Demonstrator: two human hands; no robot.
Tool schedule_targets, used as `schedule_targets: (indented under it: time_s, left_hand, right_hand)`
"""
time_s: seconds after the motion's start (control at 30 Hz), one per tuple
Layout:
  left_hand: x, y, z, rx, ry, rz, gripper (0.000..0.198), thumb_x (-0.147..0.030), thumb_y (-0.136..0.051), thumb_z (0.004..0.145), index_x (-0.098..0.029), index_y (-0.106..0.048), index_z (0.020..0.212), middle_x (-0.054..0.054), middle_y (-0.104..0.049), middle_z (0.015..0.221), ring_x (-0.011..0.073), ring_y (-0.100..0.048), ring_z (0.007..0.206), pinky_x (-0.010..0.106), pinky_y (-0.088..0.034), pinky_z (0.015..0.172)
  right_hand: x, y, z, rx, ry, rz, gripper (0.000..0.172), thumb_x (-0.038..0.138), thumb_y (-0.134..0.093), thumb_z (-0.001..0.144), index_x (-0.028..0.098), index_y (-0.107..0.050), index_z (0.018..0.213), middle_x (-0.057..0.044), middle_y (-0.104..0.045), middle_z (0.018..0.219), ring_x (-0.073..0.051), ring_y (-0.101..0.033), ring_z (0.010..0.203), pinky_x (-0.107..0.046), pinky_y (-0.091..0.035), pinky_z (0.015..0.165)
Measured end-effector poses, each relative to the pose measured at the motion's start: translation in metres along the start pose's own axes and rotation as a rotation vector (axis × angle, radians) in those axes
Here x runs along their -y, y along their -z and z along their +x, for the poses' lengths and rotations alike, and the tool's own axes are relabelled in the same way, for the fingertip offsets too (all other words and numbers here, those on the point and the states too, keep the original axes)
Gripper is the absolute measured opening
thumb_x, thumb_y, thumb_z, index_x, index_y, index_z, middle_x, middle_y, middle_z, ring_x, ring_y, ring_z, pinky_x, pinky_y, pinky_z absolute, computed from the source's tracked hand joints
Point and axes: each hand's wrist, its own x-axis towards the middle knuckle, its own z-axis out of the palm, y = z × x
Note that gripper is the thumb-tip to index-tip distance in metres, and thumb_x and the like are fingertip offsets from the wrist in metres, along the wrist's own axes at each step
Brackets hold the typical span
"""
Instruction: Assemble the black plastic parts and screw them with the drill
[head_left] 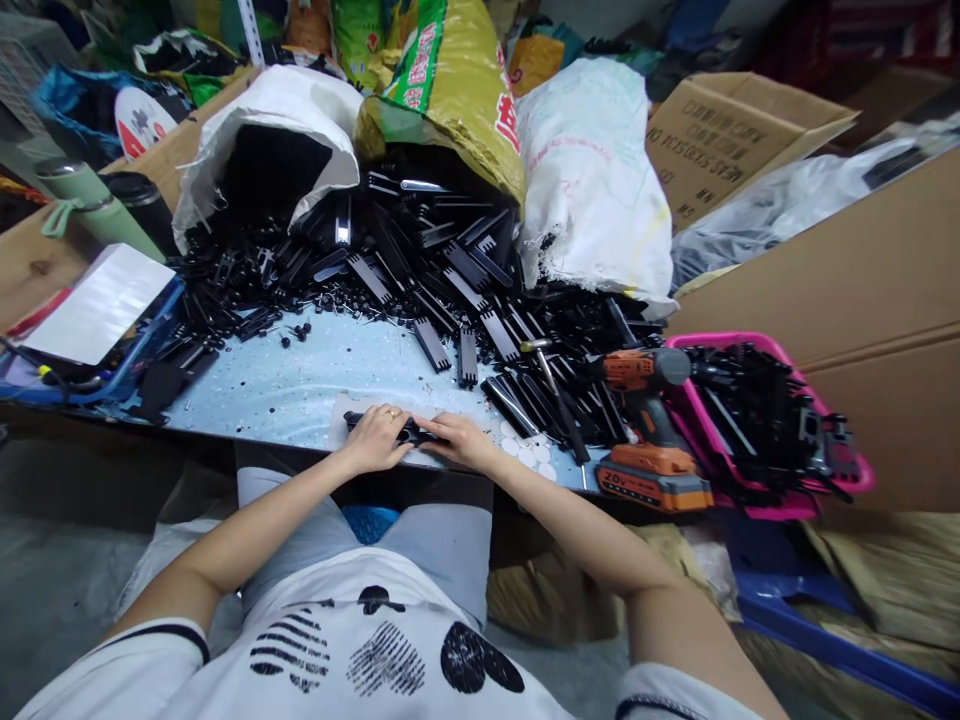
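At the table's front edge lies a black plastic part [410, 432], partly covered by both hands. My left hand [377, 438] is wrapped over its left side, with a ring on one finger. My right hand [457, 440] presses on its right end with the fingers together. A pale pad [341, 425] shows under the part. Right of my right hand are round white discs [536, 455], a small hammer [559, 400] and an orange cordless drill [649, 430]. Flat black strips [431, 345] lie beyond my hands.
Behind are a white sack [300, 100], a yellow sack [472, 90] and another white sack [592, 180], with black parts heaped before them. A pink basket [862, 470] stands right, a blue tray [142, 345] and green bottle [105, 210] left. Cardboard [847, 330] borders the right.
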Motion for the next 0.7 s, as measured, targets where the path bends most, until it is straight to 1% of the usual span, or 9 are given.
schedule_targets:
  time_s: [0.07, 0.1, 0.17, 0.27, 0.33, 0.4, 0.47, 0.6, 0.7]
  left_hand:
    - [-0.004, 0.001, -0.013, -0.101, 0.002, -0.015, 0.040, -0.038, -0.052, 0.085, -0.015, -0.055, 0.117, 0.014, -0.058, 0.115, 0.0276, -0.050, 0.111, 0.041, -0.038, 0.094]
    - [-0.007, 0.001, -0.021, -0.152, 0.051, 0.000, 0.035, -0.037, -0.050, 0.086, -0.015, -0.059, 0.111, 0.014, -0.061, 0.110, 0.0273, -0.052, 0.108, 0.041, -0.038, 0.092]
    - [-0.015, 0.002, -0.038, -0.206, 0.263, 0.075, 0.029, -0.037, -0.047, 0.088, -0.016, -0.066, 0.093, 0.014, -0.065, 0.093, 0.0277, -0.058, 0.097, 0.040, -0.041, 0.085]
    - [-0.024, 0.003, -0.053, -0.112, 0.603, 0.163, 0.033, -0.040, -0.047, 0.086, -0.016, -0.069, 0.081, 0.015, -0.066, 0.078, 0.0285, -0.062, 0.082, 0.038, -0.043, 0.071]
    - [-0.028, 0.003, -0.053, -0.023, 0.711, 0.148, 0.035, -0.041, -0.047, 0.085, -0.015, -0.070, 0.085, 0.015, -0.068, 0.080, 0.0275, -0.064, 0.077, 0.035, -0.043, 0.067]
    - [-0.028, 0.001, -0.048, 0.006, 0.772, 0.126, 0.034, -0.037, -0.046, 0.085, -0.014, -0.071, 0.084, 0.015, -0.069, 0.079, 0.0263, -0.065, 0.073, 0.034, -0.042, 0.063]
    - [-0.025, -0.001, -0.043, -0.012, 0.809, 0.120, 0.032, -0.033, -0.045, 0.084, -0.014, -0.071, 0.081, 0.016, -0.069, 0.076, 0.0262, -0.066, 0.071, 0.033, -0.042, 0.062]
    - [-0.015, -0.003, -0.042, -0.019, 0.778, 0.104, 0.034, -0.035, -0.045, 0.084, -0.016, -0.072, 0.078, 0.015, -0.069, 0.077, 0.0266, -0.066, 0.073, 0.033, -0.043, 0.063]
    - [-0.010, -0.003, -0.043, -0.008, 0.766, 0.095, 0.032, -0.031, -0.044, 0.084, -0.016, -0.072, 0.081, 0.015, -0.069, 0.079, 0.0261, -0.066, 0.077, 0.033, -0.044, 0.067]
  right_hand:
    - [0.012, 0.008, 0.010, -0.055, -0.030, -0.062, 0.044, 0.041, -0.048, 0.091, 0.023, -0.050, 0.131, -0.011, -0.061, 0.109, -0.021, -0.056, 0.098, -0.036, -0.046, 0.084]
    - [0.020, 0.009, 0.018, -0.107, -0.053, -0.077, 0.044, 0.040, -0.046, 0.092, 0.022, -0.050, 0.132, -0.012, -0.060, 0.113, -0.021, -0.055, 0.102, -0.038, -0.045, 0.087]
    - [0.039, 0.003, 0.037, -0.179, -0.049, -0.053, 0.046, 0.040, -0.042, 0.094, 0.019, -0.047, 0.134, -0.014, -0.058, 0.119, -0.022, -0.053, 0.108, -0.038, -0.043, 0.092]
    - [0.060, -0.018, 0.070, -0.117, 0.064, 0.008, 0.049, 0.044, -0.040, 0.094, 0.019, -0.045, 0.136, -0.014, -0.052, 0.129, -0.022, -0.049, 0.116, -0.038, -0.042, 0.096]
    - [0.066, -0.033, 0.084, -0.072, 0.075, 0.039, 0.049, 0.042, -0.039, 0.094, 0.019, -0.043, 0.137, -0.014, -0.052, 0.128, -0.022, -0.050, 0.116, -0.037, -0.043, 0.096]
    - [0.067, -0.043, 0.090, -0.060, 0.030, 0.059, 0.048, 0.038, -0.038, 0.096, 0.020, -0.040, 0.140, -0.013, -0.056, 0.121, -0.021, -0.053, 0.112, -0.036, -0.045, 0.094]
    - [0.066, -0.047, 0.089, -0.050, -0.007, 0.051, 0.049, 0.035, -0.038, 0.096, 0.021, -0.036, 0.142, -0.012, -0.058, 0.116, -0.020, -0.054, 0.107, -0.035, -0.047, 0.091]
    - [0.066, -0.047, 0.082, -0.044, -0.033, 0.000, 0.049, 0.033, -0.035, 0.096, 0.020, -0.033, 0.143, -0.013, -0.055, 0.118, -0.022, -0.053, 0.106, -0.037, -0.047, 0.091]
    - [0.066, -0.046, 0.082, -0.026, -0.023, -0.027, 0.048, 0.034, -0.034, 0.096, 0.018, -0.036, 0.142, -0.014, -0.054, 0.118, -0.023, -0.051, 0.103, -0.039, -0.046, 0.091]
